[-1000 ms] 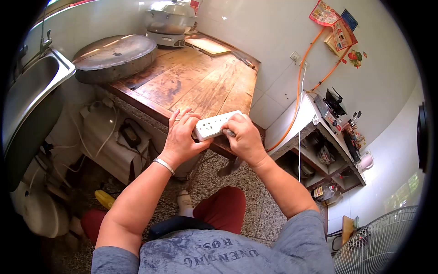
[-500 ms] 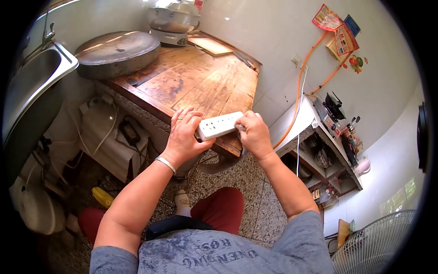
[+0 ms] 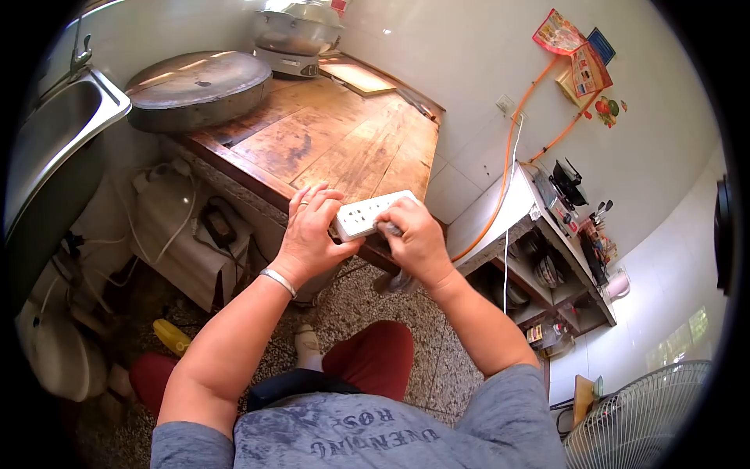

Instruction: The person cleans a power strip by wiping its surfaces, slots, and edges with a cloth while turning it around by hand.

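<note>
A white power strip (image 3: 362, 216) with several sockets is held tilted at the near corner of the wooden table (image 3: 351, 148). My left hand (image 3: 307, 233) grips its left end, thumb below and fingers over the far side. A ring and a silver bracelet are on that hand and wrist. Across the strip's right part, my right hand (image 3: 418, 241) is closed on a grey cloth (image 3: 397, 281). A bit of cloth shows between the fingertips at the strip's top face, and the remainder hangs below the hand. The right end of the strip is partly hidden by the fingers.
On the table stand a large round lidded pan (image 3: 199, 90) and a pot on a cooker (image 3: 289, 39). A steel sink (image 3: 58, 125) is at left. A shelf unit (image 3: 547, 270) with bowls stands right, with an orange hose (image 3: 506, 187) beside it. A fan (image 3: 641, 422) is lower right.
My right hand has slid left along the power strip with the cloth, from its right end toward the middle. My left hand keeps its grip on the left end.
</note>
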Tool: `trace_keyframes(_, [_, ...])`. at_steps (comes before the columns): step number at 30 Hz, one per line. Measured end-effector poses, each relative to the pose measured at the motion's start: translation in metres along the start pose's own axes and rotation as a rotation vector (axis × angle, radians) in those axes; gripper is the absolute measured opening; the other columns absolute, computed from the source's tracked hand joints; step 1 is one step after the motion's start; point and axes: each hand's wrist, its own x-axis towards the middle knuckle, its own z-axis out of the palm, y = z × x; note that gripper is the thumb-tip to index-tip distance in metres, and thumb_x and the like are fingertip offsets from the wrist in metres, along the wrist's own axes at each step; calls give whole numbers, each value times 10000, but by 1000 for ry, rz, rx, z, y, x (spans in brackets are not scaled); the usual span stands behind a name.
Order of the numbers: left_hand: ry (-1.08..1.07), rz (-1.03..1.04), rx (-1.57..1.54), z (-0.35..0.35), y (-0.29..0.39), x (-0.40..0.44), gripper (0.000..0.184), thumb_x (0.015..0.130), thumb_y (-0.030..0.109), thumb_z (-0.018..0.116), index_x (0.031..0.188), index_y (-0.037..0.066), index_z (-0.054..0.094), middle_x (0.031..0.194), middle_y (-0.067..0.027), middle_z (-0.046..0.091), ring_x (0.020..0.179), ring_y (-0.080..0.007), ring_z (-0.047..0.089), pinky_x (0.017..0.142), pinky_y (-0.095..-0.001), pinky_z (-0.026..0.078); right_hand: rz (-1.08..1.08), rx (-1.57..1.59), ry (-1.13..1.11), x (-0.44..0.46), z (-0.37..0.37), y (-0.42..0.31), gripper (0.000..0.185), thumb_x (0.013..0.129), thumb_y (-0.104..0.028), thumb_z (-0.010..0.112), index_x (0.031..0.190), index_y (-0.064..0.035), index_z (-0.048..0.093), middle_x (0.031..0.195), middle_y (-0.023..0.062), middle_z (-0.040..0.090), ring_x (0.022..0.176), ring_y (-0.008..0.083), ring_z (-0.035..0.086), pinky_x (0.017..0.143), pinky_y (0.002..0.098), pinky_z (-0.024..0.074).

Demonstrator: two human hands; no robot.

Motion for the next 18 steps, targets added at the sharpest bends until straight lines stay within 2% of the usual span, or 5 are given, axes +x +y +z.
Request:
trace_keyframes(5, [0,-16,7,0,1,2,525,710,358,847,1092,51,658,1269,-123,644,1380,-343,510,1224,-492,266,198,-159,17,-6,1,78,25,872,-117,722,887,-98,726,953,91,676,964,318,646,840,435,548])
trace_keyframes(11, [-3,-16,2,0,0,1,501,717,334,857,1101,70,675,1251,-93,664,1383,-337,523,1221,-492,273,-33,63,19,0,12,-33,46,859,-69,712,905,-67,708,946,116,670,953,325,647,837,424,546])
trace_keyframes(15, [-32,2,2,-2,-3,0,532,732,350,866,1142,74,668,1263,-86,664,1406,-330,507,1229,-489,262,-62,118,5,-4,1,-7,69,857,-64,723,925,-71,722,959,114,676,954,332,651,837,428,547])
trace_keyframes(17, [-65,5,-11,-7,-1,0,545,742,356,865,1161,71,665,1271,-86,663,1414,-328,499,1235,-490,251,103,-31,21,-8,-1,24,89,854,-90,744,942,-80,735,971,112,682,959,341,654,842,437,546])
trace_keyframes(18, [-93,5,-22,-11,-2,1,558,751,363,864,1180,68,663,1278,-85,662,1423,-327,491,1242,-490,240,95,-31,19,-6,-1,23,89,854,-90,744,942,-80,735,971,112,682,959,341,654,842,437,546])
